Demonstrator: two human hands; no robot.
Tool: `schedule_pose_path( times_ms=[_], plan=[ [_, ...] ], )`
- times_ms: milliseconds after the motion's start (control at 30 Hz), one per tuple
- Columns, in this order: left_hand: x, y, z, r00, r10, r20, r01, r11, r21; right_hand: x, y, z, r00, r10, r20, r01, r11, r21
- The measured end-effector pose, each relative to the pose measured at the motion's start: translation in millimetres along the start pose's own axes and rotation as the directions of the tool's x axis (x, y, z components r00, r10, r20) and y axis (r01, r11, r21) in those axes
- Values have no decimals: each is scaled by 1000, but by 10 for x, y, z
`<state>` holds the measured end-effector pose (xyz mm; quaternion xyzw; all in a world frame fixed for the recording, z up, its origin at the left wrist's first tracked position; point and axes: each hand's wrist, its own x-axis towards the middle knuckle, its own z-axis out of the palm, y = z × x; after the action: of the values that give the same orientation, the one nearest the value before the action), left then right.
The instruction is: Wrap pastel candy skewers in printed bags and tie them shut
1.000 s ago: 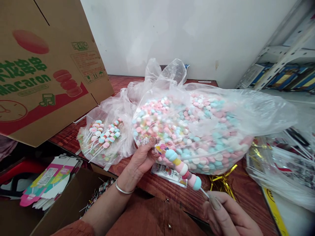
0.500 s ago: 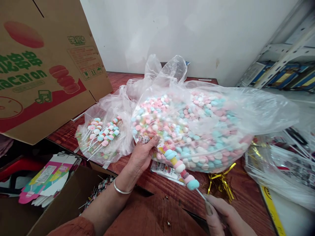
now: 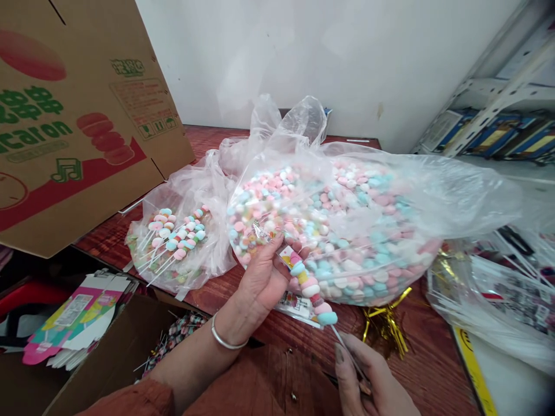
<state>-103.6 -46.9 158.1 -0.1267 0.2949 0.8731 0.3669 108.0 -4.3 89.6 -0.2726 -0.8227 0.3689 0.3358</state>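
My right hand (image 3: 368, 372) pinches the white stick of a marshmallow skewer (image 3: 311, 287), threaded with pink, blue, white and yellow pieces. My left hand (image 3: 265, 277) has thumb and fingers closed on a small clear printed packet (image 3: 262, 232). The skewer's upper end lies at the packet, beside my left fingers; how far inside it reaches is unclear. Behind my hands a large clear bag (image 3: 381, 248) bulges with loose pastel marshmallows. More skewers (image 3: 180, 236) rest on a smaller plastic bag at the left. Flat printed packets (image 3: 299, 307) lie on the table under the held skewer.
A big cardboard carton (image 3: 99, 144) stands at the left. Below it, an open box (image 3: 104, 352) has folded printed cards (image 3: 78, 318) beside it and wrapped skewers inside. Gold twist ties (image 3: 385, 323) lie on the red-brown table (image 3: 429, 346). Plastic-wrapped sticks (image 3: 498, 300) are at the right.
My right hand and the skewer have moved left and slightly down. My left hand has turned more palm-up, and the skewer's top now sits closer against the packet and fingers.
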Motion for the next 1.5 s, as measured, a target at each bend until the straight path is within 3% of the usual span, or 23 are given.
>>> schedule_pose_path(
  times_ms=[100, 167, 267, 333, 400, 433, 500, 567, 600, 633, 700, 800, 833, 900, 967, 1000, 1033, 1100, 1200, 1300, 1367, 1433, 1500],
  plan=[
    [-17, -44, 44, 1000, 9, 1, -9, 1000, -21, 21, -92, 30, 984, 175, 39, -178, 979, 99],
    [-28, -78, 52, 999, 33, 16, -33, 999, -14, 58, -156, 38, 941, 308, 141, -336, 905, 261],
    [-32, -139, 43, 993, 58, 100, -60, 998, 14, 130, -218, 75, 787, 447, 427, -617, 585, 526],
    [-24, -182, 29, 991, 29, 127, -32, 999, 22, 174, -232, 122, 673, 409, 617, -738, 309, 600],
    [-11, -223, 13, 993, -14, 121, 11, 1000, 21, 206, -229, 171, 631, 359, 688, -770, 176, 614],
    [-4, -242, 4, 993, -24, 117, 22, 1000, 17, 217, -222, 189, 643, 357, 677, -760, 191, 621],
    [7, -275, -10, 993, -18, 114, 16, 1000, 14, 232, -197, 208, 749, 384, 539, -662, 413, 625],
    [10, -299, -15, 995, 2, 97, -4, 1000, 18, 245, -159, 206, 917, 296, 268, -395, 775, 493],
    [8, -307, -13, 997, 9, 80, -10, 1000, 22, 254, -136, 202, 978, 171, 124, -204, 916, 346],
    [6, -312, -8, 998, 11, 63, -13, 1000, 25, 265, -111, 199, 1000, 3, 4, -4, 986, 166],
    [-2, -313, 12, 999, 4, 37, -5, 1000, 27, 298, -64, 198, 937, -334, -107, 315, 935, -163],
    [-10, -304, 45, 1000, 0, 31, -1, 999, 41, 355, -20, 203, 815, -573, -90, 501, 773, -388],
    [-11, -303, 51, 999, 4, 39, -6, 999, 50, 370, -17, 201, 813, -576, -90, 506, 773, -383],
    [-12, -305, 49, 998, 7, 68, -12, 998, 66, 389, -30, 188, 895, -437, -85, 406, 881, -244],
    [-15, -314, 35, 994, -11, 113, 2, 997, 75, 396, -59, 170, 994, -109, 18, 108, 993, 57],
    [-17, -319, 27, 991, -22, 136, 12, 997, 73, 397, -76, 164, 989, 78, 125, -105, 968, 226],
    [-20, -324, 22, 988, -29, 154, 19, 998, 68, 398, -94, 162, 940, 231, 251, -313, 875, 370],
    [-30, -331, 20, 984, -37, 177, 27, 998, 57, 406, -130, 172, 801, 384, 460, -596, 590, 544],
    [-46, -336, 37, 983, -43, 181, 33, 998, 58, 429, -199, 206, 661, 396, 637, -746, 254, 616],
    [-43, -342, 56, 983, -46, 177, 37, 998, 52, 446, -266, 237, 614, 348, 709, -778, 113, 618],
    [-25, -346, 59, 986, -32, 166, 25, 999, 44, 446, -274, 254, 669, 352, 654, -738, 213, 641],
    [-1, -346, 57, 989, -10, 149, 4, 999, 42, 439, -235, 270, 816, 339, 468, -577, 536, 616],
    [15, -343, 61, 991, 6, 131, -11, 999, 40, 432, -161, 287, 974, 151, 166, -207, 892, 402]
  ],
)
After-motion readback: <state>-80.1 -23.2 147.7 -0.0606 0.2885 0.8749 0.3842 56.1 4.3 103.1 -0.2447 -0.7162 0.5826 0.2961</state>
